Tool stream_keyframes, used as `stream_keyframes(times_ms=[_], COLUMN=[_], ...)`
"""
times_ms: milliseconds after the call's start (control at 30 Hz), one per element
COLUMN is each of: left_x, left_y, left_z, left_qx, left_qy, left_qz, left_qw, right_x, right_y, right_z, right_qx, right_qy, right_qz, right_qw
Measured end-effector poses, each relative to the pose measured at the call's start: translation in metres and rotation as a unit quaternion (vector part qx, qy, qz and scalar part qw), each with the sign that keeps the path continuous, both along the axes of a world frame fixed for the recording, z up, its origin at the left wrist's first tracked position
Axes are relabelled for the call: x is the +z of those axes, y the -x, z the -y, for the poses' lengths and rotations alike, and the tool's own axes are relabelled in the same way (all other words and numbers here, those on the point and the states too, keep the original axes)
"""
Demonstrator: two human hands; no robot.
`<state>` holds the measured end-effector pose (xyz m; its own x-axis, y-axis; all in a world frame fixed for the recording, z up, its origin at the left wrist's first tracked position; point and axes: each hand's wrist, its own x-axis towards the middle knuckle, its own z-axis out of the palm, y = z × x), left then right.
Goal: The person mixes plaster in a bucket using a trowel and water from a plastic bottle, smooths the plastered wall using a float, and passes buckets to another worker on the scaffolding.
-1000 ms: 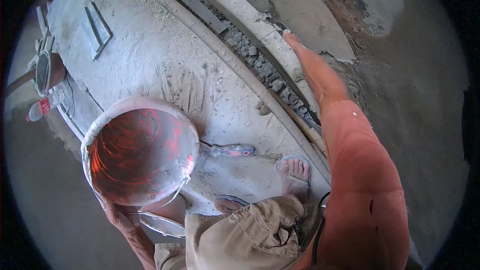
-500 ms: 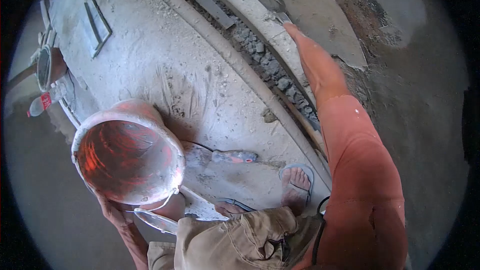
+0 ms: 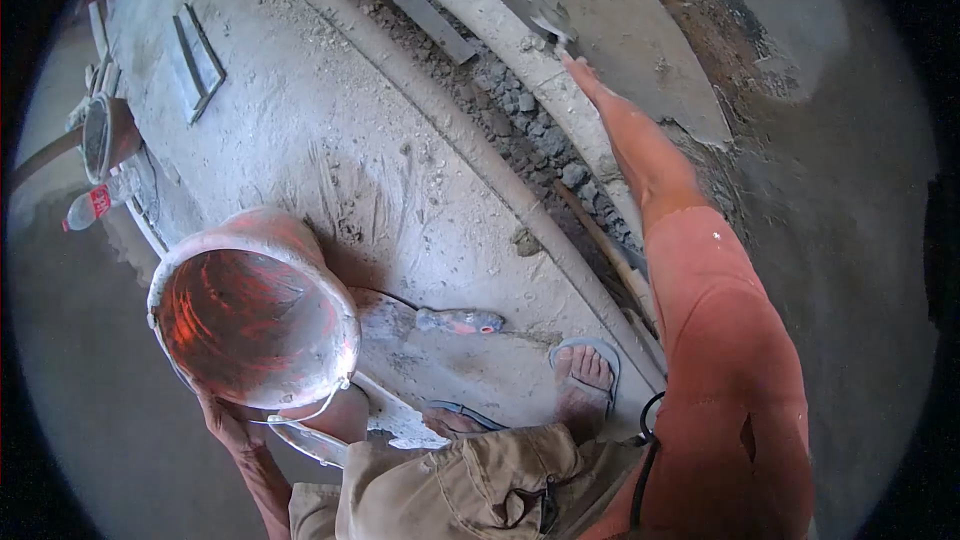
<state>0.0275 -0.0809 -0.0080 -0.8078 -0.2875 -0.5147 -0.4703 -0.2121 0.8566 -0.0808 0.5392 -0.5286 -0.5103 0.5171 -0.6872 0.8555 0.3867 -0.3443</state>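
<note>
My left hand (image 3: 232, 424) grips the lower side of a mortar-stained bucket (image 3: 290, 228), its fingers partly hidden behind the rim. The bucket is tilted with its mouth towards me, showing orange inside under a grey coating. My right arm stretches forward and my right hand (image 3: 580, 70) is closed on a small trowel (image 3: 552, 32), whose blade is over the pale curved edge (image 3: 500, 20). The handle end of a second tool (image 3: 460, 321), orange and grey, lies on the dusty surface near my foot.
Grey rubble (image 3: 545, 135) fills a channel between the two curved edges. A metal frame (image 3: 200, 65), a plastic bottle (image 3: 88, 208) and another container (image 3: 108, 138) are at the left. Another white-rimmed container (image 3: 318, 445) sits below the held bucket. My sandaled foot (image 3: 584, 380) stands near the channel.
The trowel blade has turned and shows more clearly over the curved edge, with my right hand slightly lower in view. The bucket stays in my left hand, and the view has shifted slightly.
</note>
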Motion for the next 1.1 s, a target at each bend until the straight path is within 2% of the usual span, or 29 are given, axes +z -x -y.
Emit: stream_keyframes(times_ms=[67,133,267,300,367,400,467,600,667,700,767,800,867,900,1100], left_x=[0.009,0.010,0.007,0.004,0.003,0.002,0.006,0.007,0.007,0.007,0.003,0.002,0.004,0.004,-0.001], left_y=[0.004,0.006,-0.001,-0.004,-0.010,-0.008,-0.010,-0.006,-0.005,-0.006,-0.003,0.000,-0.001,-0.003,-0.016], left_z=[-0.001,-0.020,-0.017,-0.010,0.006,0.003,-0.007,-0.010,-0.013,-0.012,-0.011,-0.016,-0.029,-0.029,-0.038], left_qx=[-0.014,0.016,-0.037,-0.035,-0.013,-0.017,-0.047,-0.024,-0.021,-0.022,0.009,0.006,0.054,0.055,0.026], left_qy=[0.022,0.027,-0.014,-0.017,-0.023,-0.028,-0.022,0.005,0.008,0.007,0.011,0.009,0.046,0.043,-0.043], left_qz=[-0.001,0.009,-0.028,-0.024,-0.008,-0.006,-0.024,-0.039,-0.036,-0.030,-0.027,-0.026,-0.034,-0.032,-0.054], left_qw=[1.000,0.999,0.999,0.999,1.000,0.999,0.998,0.999,0.999,0.999,1.000,1.000,0.997,0.997,0.997], right_x=[-0.008,-0.012,-0.007,0.006,0.043,0.052,0.069,0.067,0.065,0.083,0.154,0.188,0.254,0.274,0.376], right_y=[-0.001,-0.018,-0.069,-0.066,-0.074,-0.089,-0.111,-0.129,-0.137,-0.138,-0.122,-0.122,-0.136,-0.147,-0.201], right_z=[-0.006,-0.018,-0.040,-0.041,-0.038,-0.040,-0.036,-0.041,-0.044,-0.043,-0.045,-0.044,-0.033,-0.035,-0.029], right_qx=[0.054,0.129,0.254,0.256,0.318,0.313,0.262,0.255,0.248,0.247,0.274,0.270,0.134,0.105,0.097], right_qy=[0.029,0.057,0.089,0.088,0.063,0.059,0.064,0.096,0.020,0.021,0.125,0.124,0.214,0.219,0.184], right_qz=[0.013,0.000,-0.143,-0.138,0.122,0.126,-0.063,-0.031,-0.129,-0.124,-0.025,-0.024,-0.019,-0.006,0.094], right_qw=[0.998,0.990,0.952,0.953,0.938,0.939,0.961,0.962,0.960,0.961,0.953,0.955,0.967,0.970,0.974])
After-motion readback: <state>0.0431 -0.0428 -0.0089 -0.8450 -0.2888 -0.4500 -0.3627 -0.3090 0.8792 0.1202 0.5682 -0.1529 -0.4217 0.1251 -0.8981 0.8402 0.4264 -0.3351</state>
